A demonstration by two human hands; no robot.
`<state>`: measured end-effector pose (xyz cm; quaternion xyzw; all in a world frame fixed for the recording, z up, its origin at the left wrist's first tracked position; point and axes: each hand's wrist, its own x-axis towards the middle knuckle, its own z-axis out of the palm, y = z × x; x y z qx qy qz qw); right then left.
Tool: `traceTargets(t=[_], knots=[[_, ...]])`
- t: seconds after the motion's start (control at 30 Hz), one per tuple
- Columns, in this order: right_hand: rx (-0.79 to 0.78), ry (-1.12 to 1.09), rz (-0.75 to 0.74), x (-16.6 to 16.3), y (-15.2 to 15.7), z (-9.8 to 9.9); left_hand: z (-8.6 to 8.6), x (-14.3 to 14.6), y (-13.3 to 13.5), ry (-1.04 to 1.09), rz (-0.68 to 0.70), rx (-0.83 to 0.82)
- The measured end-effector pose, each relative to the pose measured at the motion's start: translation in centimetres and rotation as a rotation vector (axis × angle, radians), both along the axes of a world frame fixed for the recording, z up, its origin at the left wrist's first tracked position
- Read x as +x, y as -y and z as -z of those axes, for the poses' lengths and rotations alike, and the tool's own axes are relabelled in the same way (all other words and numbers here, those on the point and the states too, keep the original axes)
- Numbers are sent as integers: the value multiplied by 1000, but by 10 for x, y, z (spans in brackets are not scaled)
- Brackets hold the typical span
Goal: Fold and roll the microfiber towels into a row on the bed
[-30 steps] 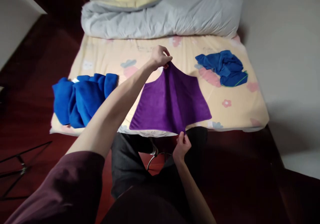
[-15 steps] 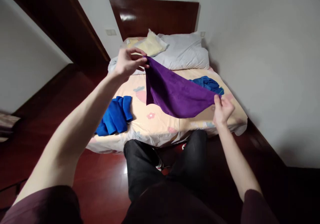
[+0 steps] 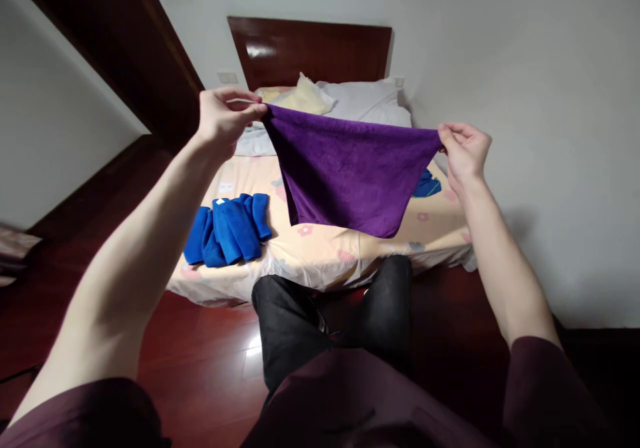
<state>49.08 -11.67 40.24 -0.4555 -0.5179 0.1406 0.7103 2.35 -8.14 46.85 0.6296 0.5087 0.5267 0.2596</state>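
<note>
Above foot of bed (image 3: 320, 258): purple towel (image 3: 350, 168) held up, spread, hanging clear of bed. Left hand (image 3: 225, 118) grip pinched on one top corner, right hand (image 3: 463, 148) grip pinched on other. On bed's left side: folded blue towels (image 3: 227, 228). On bed's right side, partly behind purple towel: crumpled blue cloth (image 3: 426, 185). At bed's far end: pillows (image 3: 365, 101).

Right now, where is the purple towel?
Head view, centre: the purple towel hangs stretched between the left hand and right hand, over the bed, with the folded blue towels lying lower left.

Bed (image 3: 320, 258) bears blue towels (image 3: 227, 228), another blue cloth (image 3: 426, 185), perhaps pillows (image 3: 365, 101).
</note>
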Motion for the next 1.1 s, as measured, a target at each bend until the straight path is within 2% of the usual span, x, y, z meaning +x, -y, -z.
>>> traceTargets(t=[0.13, 0.23, 0.37, 0.53, 0.7, 0.83, 0.97, 1.1], knots=[[-57, -38, -86, 6, 0, -9, -4, -5, 3, 108, 28, -87], [-78, -66, -134, 6, 6, -10, 0, -10, 5, 156, 81, -80], [-148, -107, -157, -3, 21, -4, 13, -16, 10, 159, 57, -73], [-410, -243, -140, -19, 48, 2, 30, -26, 23, 153, 0, -113], [-519, -349, -163, -26, 75, 2, 49, -46, 42, 144, 59, -184], [-595, -351, -171, -24, 77, 10, 65, -57, 48, 167, 84, -278], [-682, -282, -162, -20, 47, 36, 93, -56, 21, 125, 46, -406], [-738, -245, -192, -24, -5, 68, 132, -42, -33, 190, 31, -457]])
